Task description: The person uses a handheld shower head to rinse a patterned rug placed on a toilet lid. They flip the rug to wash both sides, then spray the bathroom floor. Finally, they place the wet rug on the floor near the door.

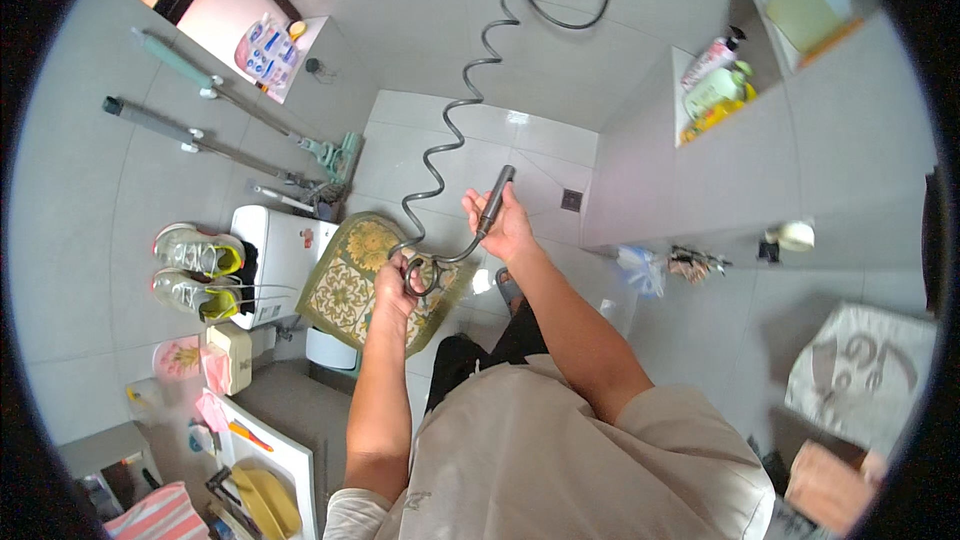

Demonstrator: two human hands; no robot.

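A dark grey handheld sprayer (496, 199) rests across my right hand (510, 225), its head pointing away from me. My thumb lies along one side of it and my fingers curl on the other. From its lower end a dark coiled hose (472, 82) loops back to my left hand (395, 285), which is closed around some of the coils. Beyond that hand the hose stretches in spirals up to the far wall. Under the left hand is a floral-patterned mat (345, 277) with a green border, draped in front of the white toilet tank (274, 262).
Two sneakers (199, 270) sit on the tank. Two long-handled cleaning tools (240, 109) hang on the left wall. Pump bottles (716, 90) fill a niche at right. A floor drain (571, 200) lies near the right wall. A white-edged counter (300, 457) stands at lower left.
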